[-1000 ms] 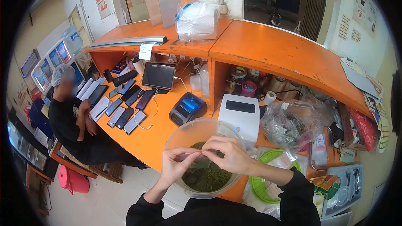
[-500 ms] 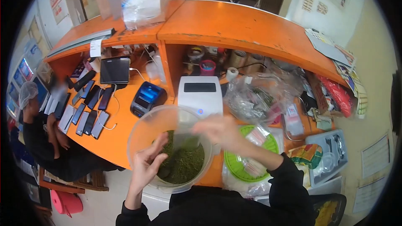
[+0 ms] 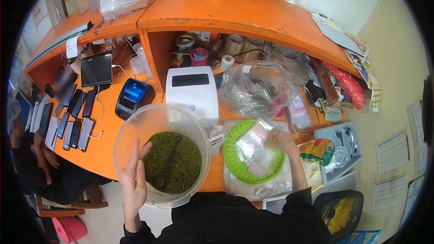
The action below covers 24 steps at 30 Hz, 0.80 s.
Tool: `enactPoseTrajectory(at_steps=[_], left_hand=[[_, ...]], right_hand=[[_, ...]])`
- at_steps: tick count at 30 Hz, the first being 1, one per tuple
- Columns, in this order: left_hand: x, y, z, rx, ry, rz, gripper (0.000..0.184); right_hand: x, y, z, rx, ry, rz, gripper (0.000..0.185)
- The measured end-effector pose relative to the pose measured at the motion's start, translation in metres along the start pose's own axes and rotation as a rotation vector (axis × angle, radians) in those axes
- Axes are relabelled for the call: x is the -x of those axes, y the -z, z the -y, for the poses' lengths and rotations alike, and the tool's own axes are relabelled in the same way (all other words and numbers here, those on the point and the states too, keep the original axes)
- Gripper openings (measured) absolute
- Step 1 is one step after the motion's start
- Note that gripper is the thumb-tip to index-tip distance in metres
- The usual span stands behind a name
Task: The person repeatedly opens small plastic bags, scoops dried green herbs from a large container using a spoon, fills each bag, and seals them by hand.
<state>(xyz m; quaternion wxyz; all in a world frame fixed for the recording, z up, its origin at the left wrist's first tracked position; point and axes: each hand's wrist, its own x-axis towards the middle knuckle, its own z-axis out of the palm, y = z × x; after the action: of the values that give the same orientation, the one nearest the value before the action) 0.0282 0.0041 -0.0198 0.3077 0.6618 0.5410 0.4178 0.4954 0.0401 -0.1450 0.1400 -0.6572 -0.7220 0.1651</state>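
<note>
A large clear plastic bucket point(image 3: 205, 153) stands in front of me, with chopped dried green herb point(image 3: 187, 162) in it. A dark spoon point(image 3: 171, 160) lies on the herb. My left hand point(image 3: 134, 183) is at the bucket's near left side, fingers stretched out and holding nothing. To the right, my right hand point(image 3: 282, 142) is over a bright green lid point(image 3: 231, 160), at small clear plastic bags point(image 3: 253, 142) with pinkish strips. Its fingers are smeared by motion, so I cannot see whether they grip a bag.
A white label printer point(image 3: 192, 95) stands behind the bucket, a blue-black card terminal point(image 3: 133, 97) to its left. Several phones point(image 3: 72, 131) lie farther left, near a seated person point(image 3: 40, 167). At right are a plastic-wrapped bundle point(image 3: 253, 90) and a grey tray point(image 3: 352, 165) with cutlery.
My right hand has moved from above the bucket to the bags on the green lid. The spoon now shows plainly on the herb. The view has shifted, and my left hand's fingers are straighter.
</note>
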Motion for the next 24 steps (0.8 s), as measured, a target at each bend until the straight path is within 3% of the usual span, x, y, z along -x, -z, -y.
enactPoseTrajectory(at_steps=[3,4,7,10,12,16,19,24], left_hand=[[-0.001,-0.004,-0.007,0.158,-0.003,-0.042,0.056],[-0.001,-0.004,-0.007,0.133,-0.003,-0.042,0.057],[-0.001,-0.003,-0.005,0.078,0.004,-0.023,0.059],[-0.003,-0.002,-0.004,0.039,-0.007,0.006,0.057],[-0.002,0.000,-0.001,-0.035,-0.067,0.027,0.054],[-0.005,-0.004,-0.025,0.117,-0.054,0.113,0.041],[-0.008,-0.014,-0.030,0.225,-0.125,0.259,0.043],[-0.004,-0.014,-0.037,0.466,-0.029,0.256,0.027]], right_hand=[[0.028,-0.033,-0.002,-0.112,-0.194,-0.145,0.035],[0.029,-0.033,-0.001,-0.217,-0.387,-0.103,0.030],[0.038,-0.033,-0.013,-0.222,-0.229,-0.225,0.016],[0.037,-0.010,0.000,-0.019,-0.119,-0.314,0.006],[0.033,0.024,0.035,-0.121,-0.105,-0.362,0.010],[0.017,0.079,0.137,-0.348,0.034,-0.399,0.015],[0.001,0.084,0.198,-0.764,0.188,-0.201,0.019],[-0.024,0.074,0.273,-0.832,0.509,0.060,0.019]])
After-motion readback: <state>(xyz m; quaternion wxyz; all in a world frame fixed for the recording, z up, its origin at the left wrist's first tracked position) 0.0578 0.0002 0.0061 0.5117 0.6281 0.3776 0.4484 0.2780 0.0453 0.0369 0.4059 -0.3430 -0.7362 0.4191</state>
